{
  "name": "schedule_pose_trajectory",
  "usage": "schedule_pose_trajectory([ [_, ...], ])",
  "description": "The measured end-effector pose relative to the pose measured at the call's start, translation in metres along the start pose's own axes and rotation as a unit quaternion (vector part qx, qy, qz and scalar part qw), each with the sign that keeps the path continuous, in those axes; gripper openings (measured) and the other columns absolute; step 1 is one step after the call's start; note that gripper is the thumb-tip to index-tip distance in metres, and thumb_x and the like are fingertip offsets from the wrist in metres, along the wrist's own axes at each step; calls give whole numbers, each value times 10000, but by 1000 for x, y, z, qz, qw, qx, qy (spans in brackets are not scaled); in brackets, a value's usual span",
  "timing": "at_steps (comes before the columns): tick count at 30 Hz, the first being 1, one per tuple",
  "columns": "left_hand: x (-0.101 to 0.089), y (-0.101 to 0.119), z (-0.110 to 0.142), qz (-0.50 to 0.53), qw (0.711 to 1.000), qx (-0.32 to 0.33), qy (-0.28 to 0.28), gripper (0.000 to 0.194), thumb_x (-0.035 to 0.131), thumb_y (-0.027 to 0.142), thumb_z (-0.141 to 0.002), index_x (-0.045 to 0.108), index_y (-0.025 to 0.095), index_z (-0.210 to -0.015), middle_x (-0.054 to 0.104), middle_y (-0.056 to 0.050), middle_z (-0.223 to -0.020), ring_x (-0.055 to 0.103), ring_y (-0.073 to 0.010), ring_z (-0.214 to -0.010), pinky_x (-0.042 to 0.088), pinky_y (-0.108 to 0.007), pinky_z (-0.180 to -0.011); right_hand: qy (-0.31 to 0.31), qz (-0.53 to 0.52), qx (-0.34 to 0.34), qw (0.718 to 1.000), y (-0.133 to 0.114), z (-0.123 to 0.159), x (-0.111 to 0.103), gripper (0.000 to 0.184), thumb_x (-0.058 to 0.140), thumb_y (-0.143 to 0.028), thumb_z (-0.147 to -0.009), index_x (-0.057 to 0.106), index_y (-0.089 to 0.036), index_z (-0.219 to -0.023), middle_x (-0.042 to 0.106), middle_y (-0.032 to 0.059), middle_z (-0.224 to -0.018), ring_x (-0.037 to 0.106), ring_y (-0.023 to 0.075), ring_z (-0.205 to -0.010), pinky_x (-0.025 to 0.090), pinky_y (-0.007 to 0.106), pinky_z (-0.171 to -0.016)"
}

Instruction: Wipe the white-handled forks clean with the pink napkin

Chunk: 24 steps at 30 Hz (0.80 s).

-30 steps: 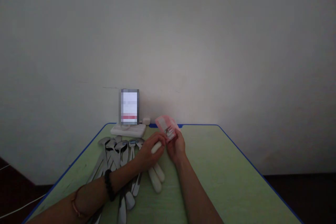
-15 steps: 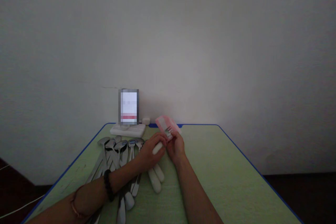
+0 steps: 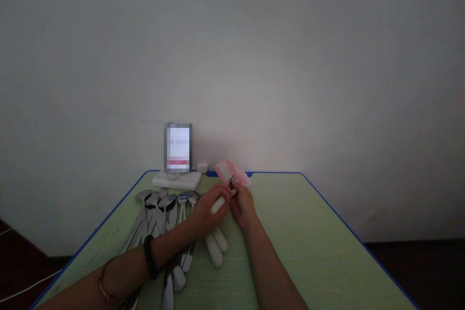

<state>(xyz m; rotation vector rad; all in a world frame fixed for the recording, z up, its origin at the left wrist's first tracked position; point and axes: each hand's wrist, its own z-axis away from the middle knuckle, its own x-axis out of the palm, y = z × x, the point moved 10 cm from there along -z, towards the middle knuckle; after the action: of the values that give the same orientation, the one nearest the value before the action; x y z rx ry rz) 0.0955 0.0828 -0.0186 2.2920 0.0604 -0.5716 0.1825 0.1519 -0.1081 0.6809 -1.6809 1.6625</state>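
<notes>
White handle, 1, in left hand, pink cloth, 1, in right hand

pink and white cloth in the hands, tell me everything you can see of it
The pink and white cloth is pink with a pale band and looks thin and soft, though its exact material is unclear. Its far part fans out, overlapping the far edge of the table in the view. The right hand grips its near part, thumb on top, where a bit of shiny metal shows against it. Whether the left hand touches it is hard to tell.
</notes>
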Motion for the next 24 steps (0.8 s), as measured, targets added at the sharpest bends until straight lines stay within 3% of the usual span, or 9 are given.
schedule_pose_trajectory([
  [10,3,-2,1,-9,1000,-1,-15,167,476,46,-759,504,201,-815,572,-55,-964,544,-187,-969,434,-342,-895,-26,16,-9,999,-1,2,6,226,717,-283,-666,546,-159,-586,504,-61,-518,448,51,-481,418,150,-445],
  [24,0,2,-1,-12,1000,3,-2,169,464,40,-760,510,198,-802,577,-55,-950,549,-188,-957,432,-336,-885,-30,10,-7,999,3,1,5,209,704,-310,-687,563,-158,-660,535,-59,-552,483,57,-503,446,165,-489],
])
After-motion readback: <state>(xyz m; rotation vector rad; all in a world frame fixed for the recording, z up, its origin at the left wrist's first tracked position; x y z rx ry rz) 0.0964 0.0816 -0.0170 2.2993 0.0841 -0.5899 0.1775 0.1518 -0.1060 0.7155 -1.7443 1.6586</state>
